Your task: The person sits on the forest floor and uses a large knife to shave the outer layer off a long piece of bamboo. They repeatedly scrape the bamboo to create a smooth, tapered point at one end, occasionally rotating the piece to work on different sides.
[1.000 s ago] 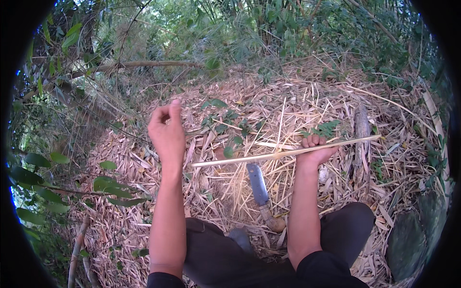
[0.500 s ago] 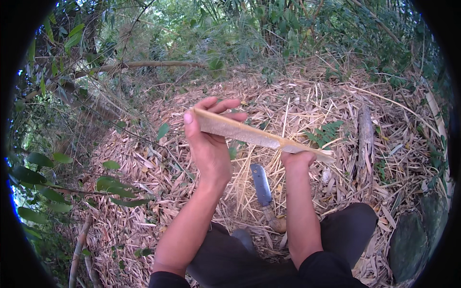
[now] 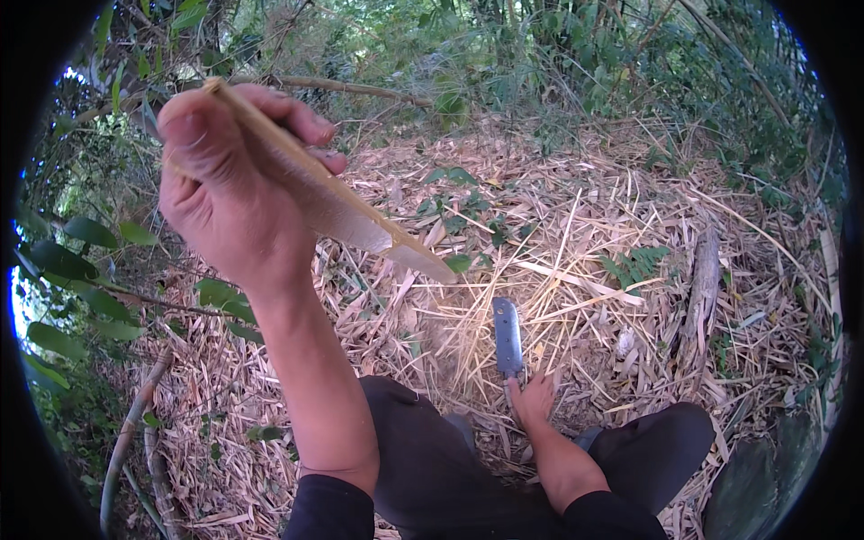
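Observation:
My left hand [image 3: 238, 180] is raised at the upper left, closed round one end of a split bamboo strip [image 3: 346, 211]. The strip slants down to the right, pale on its broad face and yellowish along its edge. Its far end hangs free above the litter. Low in the middle, a machete [image 3: 508, 337] lies on the ground with its dark, broad blade pointing away from me. My right hand [image 3: 534, 401] is on its handle, thumb to the left and fingers to the right. The hand covers most of the handle.
Thin bamboo shavings [image 3: 558, 288] lie scattered round the blade over dry leaf litter. A weathered log [image 3: 701, 288] rests at the right. Leafy branches [image 3: 90, 279] reach in from the left. My bent knee [image 3: 661, 445] is right of the machete. Dense bushes stand behind.
My right hand has let go of the bamboo strip and come down onto the machete's handle. My left hand has lifted the strip up and to the left, nearer to me.

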### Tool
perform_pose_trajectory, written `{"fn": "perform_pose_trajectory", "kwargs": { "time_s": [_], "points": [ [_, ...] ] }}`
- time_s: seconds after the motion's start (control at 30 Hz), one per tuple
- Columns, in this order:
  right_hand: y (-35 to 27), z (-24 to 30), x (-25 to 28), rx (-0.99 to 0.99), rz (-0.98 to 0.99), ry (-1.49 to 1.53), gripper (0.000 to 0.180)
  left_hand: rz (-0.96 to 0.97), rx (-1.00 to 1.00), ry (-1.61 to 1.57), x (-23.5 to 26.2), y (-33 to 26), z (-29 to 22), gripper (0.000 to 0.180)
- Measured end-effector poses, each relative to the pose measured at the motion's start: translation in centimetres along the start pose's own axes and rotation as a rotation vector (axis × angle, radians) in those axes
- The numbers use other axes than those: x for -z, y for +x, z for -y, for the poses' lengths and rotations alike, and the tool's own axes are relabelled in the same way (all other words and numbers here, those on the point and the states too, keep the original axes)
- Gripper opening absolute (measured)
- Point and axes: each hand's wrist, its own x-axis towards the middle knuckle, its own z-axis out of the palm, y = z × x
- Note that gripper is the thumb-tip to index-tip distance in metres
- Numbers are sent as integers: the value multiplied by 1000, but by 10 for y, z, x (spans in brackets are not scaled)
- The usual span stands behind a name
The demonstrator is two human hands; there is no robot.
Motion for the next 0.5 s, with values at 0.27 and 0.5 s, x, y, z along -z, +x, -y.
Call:
{"fn": "perform_pose_trajectory", "kwargs": {
  "time_s": [0.27, 0.5],
  "points": [
    [1, 19, 5, 93, 424, -146, 73, -36, 128, -80, 21, 6, 24, 59],
    [80, 5, 74, -83, 477, -80, 41, -292, 346, 253, 38, 1, 52, 66]
  ]
}}
